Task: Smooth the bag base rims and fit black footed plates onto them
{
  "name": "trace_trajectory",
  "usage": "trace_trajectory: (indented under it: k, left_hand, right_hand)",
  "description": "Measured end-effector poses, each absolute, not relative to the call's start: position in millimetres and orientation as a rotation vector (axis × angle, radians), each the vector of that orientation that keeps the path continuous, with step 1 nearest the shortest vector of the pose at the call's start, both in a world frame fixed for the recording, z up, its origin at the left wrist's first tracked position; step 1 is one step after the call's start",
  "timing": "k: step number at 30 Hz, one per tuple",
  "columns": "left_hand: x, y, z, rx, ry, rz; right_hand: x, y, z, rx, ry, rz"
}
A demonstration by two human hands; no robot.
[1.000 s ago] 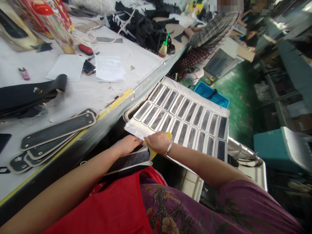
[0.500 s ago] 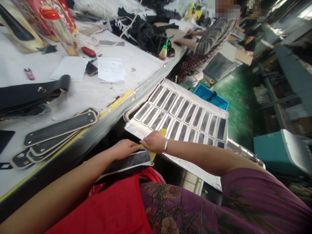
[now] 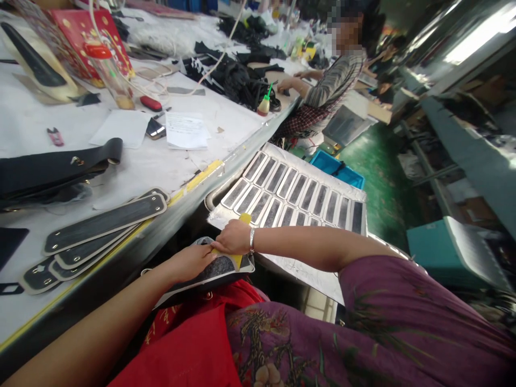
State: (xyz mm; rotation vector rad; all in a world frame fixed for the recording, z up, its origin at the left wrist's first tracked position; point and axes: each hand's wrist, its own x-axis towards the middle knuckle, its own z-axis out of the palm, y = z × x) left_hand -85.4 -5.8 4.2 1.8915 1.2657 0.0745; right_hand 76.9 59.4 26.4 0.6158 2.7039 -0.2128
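A black strip-shaped panel with a pale edge (image 3: 220, 269) lies above my lap, beside the table's front edge. My right hand (image 3: 233, 236) is closed round a yellow scraper (image 3: 237, 260), whose lower edge rests on the panel's dark face. My left hand (image 3: 192, 262) reaches over the same panel, fingers together, their tips pinching the scraper's left corner. Crumpled clear film (image 3: 203, 240) shows behind the hands. Right of them, a board (image 3: 278, 270) bears rows of dark strips with pale borders (image 3: 298, 188).
On the white table (image 3: 226, 121) lie stacked black panels (image 3: 105, 223), a black strap piece (image 3: 60, 166), papers (image 3: 186, 130), a phone (image 3: 155, 129) and a red-capped bottle (image 3: 108, 75). A co-worker (image 3: 334, 86) stands farther along. A blue crate (image 3: 338, 171) sits on the green floor.
My right hand and the scraper have slid left along the panel, away from its right end. My left hand has shifted slightly left and down. The camera view has tilted up.
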Motion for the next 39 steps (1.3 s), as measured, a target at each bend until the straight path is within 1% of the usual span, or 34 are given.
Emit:
trace_trajectory:
  k: [4, 7, 9, 12, 15, 20, 27, 34, 39]
  left_hand:
    - [-87, -23, 13, 1.949, 1.431, 0.015]
    - [-89, -29, 18, 1.954, 1.456, 0.034]
    - [-91, -30, 21, 1.911, 1.462, 0.073]
    - [-85, -30, 24, 1.881, 1.491, 0.114]
    - [-61, -33, 22, 2.062, 1.465, 0.116]
    - [-16, -40, 9, 2.401, 1.455, 0.124]
    - [-3, -39, -2, 2.475, 1.587, 0.171]
    - [-2, -48, 0, 2.546, 1.567, 0.233]
    - [-8, -49, -1, 2.535, 1.549, 0.234]
  right_hand:
    - [64, 57, 25, 0.534, 2.714, -0.189]
    - [63, 64, 33, 0.540, 2.679, -0.181]
    - [73, 73, 45, 0.662, 2.664, -0.164]
    - [109, 85, 65, 1.010, 2.637, -0.095]
    - [157, 81, 73, 1.265, 2.537, -0.081]
    - [201, 40, 50, 1.454, 2.418, -0.119]
    - [194, -12, 12, 1.492, 2.436, -0.153]
    - [177, -32, 5, 1.516, 2.474, -0.168]
    - [162, -36, 9, 1.658, 2.382, -0.208]
